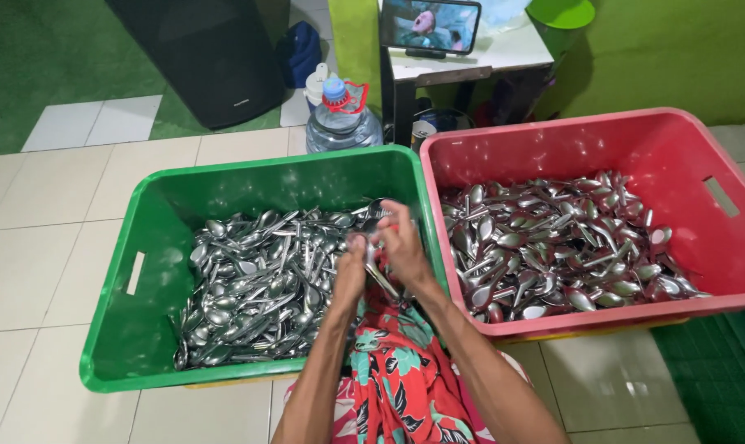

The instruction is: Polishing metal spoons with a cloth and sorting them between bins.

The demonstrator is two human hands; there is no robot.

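Nearest to us is our lap in a red floral-print cloth (401,374), with both forearms reaching forward over it. Our left hand (352,267) and right hand (403,247) meet above the inner edge of the green plastic crate (122,329), fingers closed together around a small bunch of shiny steel spoons (378,275); which hand bears the grip we cannot tell. The green crate holds a heap of loose metal spoons and forks (257,284). Touching it on the right, a red plastic crate (717,238) holds a pile of broader steel soup spoons (553,242). Beyond stand a clear water jug (343,119) and a phone (430,25) on a small table.
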